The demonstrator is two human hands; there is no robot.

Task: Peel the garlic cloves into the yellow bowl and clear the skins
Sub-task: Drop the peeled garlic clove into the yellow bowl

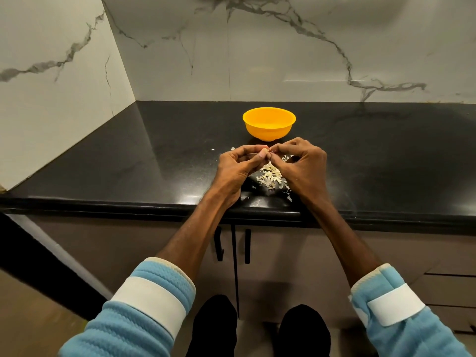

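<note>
The yellow bowl point(269, 126) stands on the black counter, just beyond my hands; its inside is hard to make out from here. My left hand point(238, 167) and my right hand point(302, 164) meet fingertip to fingertip above the counter and pinch a small garlic clove point(268, 150) between them, mostly hidden by the fingers. A pile of pale garlic skins point(271, 179) lies on the counter under and between my hands, with stray bits toward the front edge.
The black counter point(128, 163) runs into a corner, with marble walls on the left and behind. Its front edge point(116, 206) lies just below my wrists. Cabinet doors with dark handles point(233, 244) are underneath.
</note>
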